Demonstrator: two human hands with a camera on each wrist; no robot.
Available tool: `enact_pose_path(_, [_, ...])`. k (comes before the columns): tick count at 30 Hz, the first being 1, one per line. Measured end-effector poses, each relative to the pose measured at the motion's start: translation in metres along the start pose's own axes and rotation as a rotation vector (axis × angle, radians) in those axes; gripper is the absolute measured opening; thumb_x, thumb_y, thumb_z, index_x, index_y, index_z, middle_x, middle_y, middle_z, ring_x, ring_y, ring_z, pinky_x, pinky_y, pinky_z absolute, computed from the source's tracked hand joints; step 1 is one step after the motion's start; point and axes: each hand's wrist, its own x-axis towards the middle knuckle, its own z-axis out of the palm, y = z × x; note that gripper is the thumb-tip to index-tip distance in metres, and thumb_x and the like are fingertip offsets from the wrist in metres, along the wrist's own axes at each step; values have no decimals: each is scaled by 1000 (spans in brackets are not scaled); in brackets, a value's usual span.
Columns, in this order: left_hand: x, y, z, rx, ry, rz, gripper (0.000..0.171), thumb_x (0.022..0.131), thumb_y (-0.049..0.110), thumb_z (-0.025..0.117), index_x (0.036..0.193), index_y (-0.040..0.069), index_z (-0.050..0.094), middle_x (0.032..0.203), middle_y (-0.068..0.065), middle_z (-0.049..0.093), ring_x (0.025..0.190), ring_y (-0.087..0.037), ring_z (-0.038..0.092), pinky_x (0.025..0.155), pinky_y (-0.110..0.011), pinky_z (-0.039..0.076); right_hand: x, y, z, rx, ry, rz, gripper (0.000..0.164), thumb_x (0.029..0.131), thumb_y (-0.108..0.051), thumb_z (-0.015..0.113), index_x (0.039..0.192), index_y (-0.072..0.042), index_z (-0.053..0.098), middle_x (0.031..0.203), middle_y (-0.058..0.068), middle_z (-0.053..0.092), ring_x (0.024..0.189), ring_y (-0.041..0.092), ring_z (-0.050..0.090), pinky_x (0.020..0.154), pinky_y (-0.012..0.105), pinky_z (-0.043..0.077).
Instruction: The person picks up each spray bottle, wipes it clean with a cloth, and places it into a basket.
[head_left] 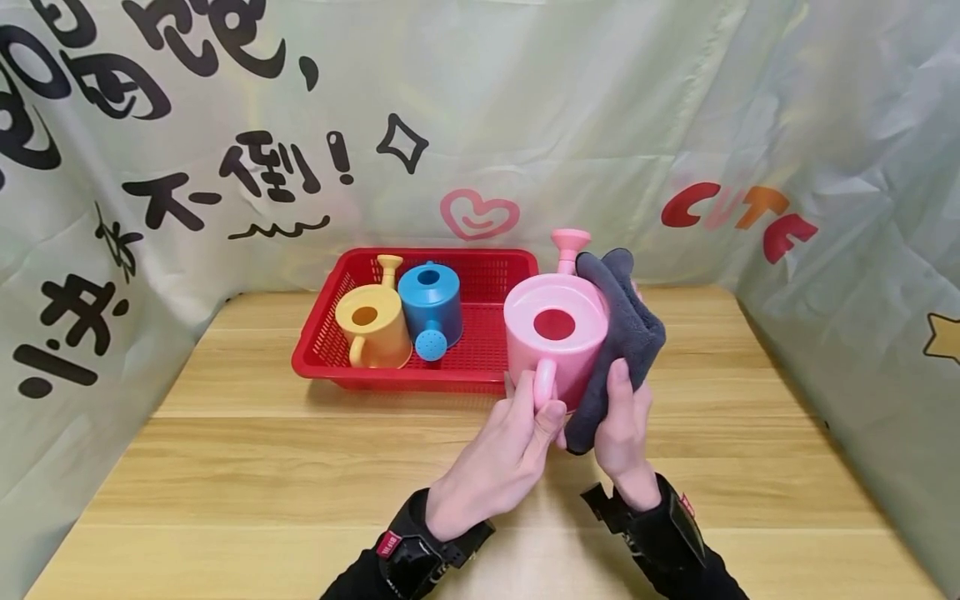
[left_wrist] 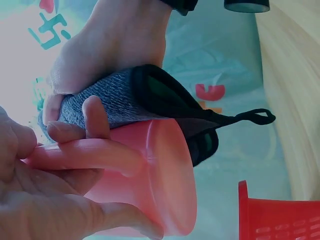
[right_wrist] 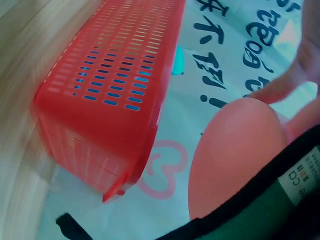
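Observation:
A pink toy watering can [head_left: 555, 350] is held up over the table, its spout pointing away from me. My left hand [head_left: 498, 458] grips it by the handle [left_wrist: 90, 156], fingers curled round the handle in the left wrist view. Against the can's right side my right hand [head_left: 624, 433] holds a dark grey cloth [head_left: 626, 321], thumb on the near face of the cloth. A black hanging loop [left_wrist: 255, 116] sticks out from the cloth. In the right wrist view the can's base [right_wrist: 237, 150] and the cloth's dark edge show.
At the back of the wooden table [head_left: 247, 467] stands a red plastic basket [head_left: 315, 371]. Inside it, on the left, are a yellow watering can [head_left: 378, 321] and a blue one [head_left: 442, 300]. A printed cloth backdrop [head_left: 600, 108] hangs behind and at both sides.

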Motion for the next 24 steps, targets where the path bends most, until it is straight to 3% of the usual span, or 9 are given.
enact_pose_path(3, [0,-1,0,-13,6,-9,10,105,16,50,109,9,44,79,1,60,72,-2,53,73,-17,45,-4,3,4,22,-55,-46,36,105,-19,37,131,-2,54,87,-11,66,66,0,61,64,15,51])
enact_pose_path(6, [0,-2,-1,-9,23,-2,10,106,16,48,109,8,43,79,0,59,73,-6,57,73,-18,46,-4,4,12,4,-133,-148,48,104,-19,38,148,2,38,122,0,67,101,3,68,94,18,51])
enact_pose_path(9, [0,-2,-1,3,41,9,11,105,15,49,110,7,43,80,-2,57,74,-7,57,73,-19,47,-1,4,19,-25,-182,-252,66,103,-19,40,159,1,11,167,13,22,154,23,24,127,38,18])
enact_pose_path(10, [0,-2,-1,12,43,18,12,105,15,49,110,6,43,80,-2,57,74,-7,56,74,-19,48,1,3,21,-47,-180,-277,69,103,-19,40,160,0,7,171,13,2,158,28,8,129,43,8])
enact_pose_path(12, [0,-3,-1,37,42,33,13,105,15,50,111,5,43,80,-2,56,73,-6,55,73,-19,49,2,2,23,-41,-175,-293,68,103,-20,41,160,0,8,170,16,1,157,31,9,129,45,8])
enact_pose_path(14, [-1,-3,0,76,33,49,15,105,17,50,110,4,42,78,-2,55,71,-7,54,71,-18,48,2,1,22,-31,-158,-291,67,103,-18,39,160,0,9,170,15,4,158,29,9,129,43,8])
enact_pose_path(18, [-2,-4,2,189,1,79,21,106,24,48,106,4,41,72,-1,54,65,-8,54,69,-18,48,-1,-3,17,28,-55,-158,55,106,-21,37,154,4,28,150,2,50,135,8,48,117,23,33])
enact_pose_path(21, [-1,-3,4,260,-26,84,23,106,27,48,104,5,41,69,2,51,61,-6,52,92,-32,52,0,-7,11,111,21,-11,49,108,-29,37,145,2,43,124,-4,65,112,5,61,102,17,45])
enact_pose_path(24, [-1,-1,5,313,-65,89,24,106,28,48,103,6,41,68,2,45,61,-5,49,117,-56,36,9,-9,6,216,44,87,49,108,-36,38,140,-1,50,130,2,64,121,12,59,109,22,43])
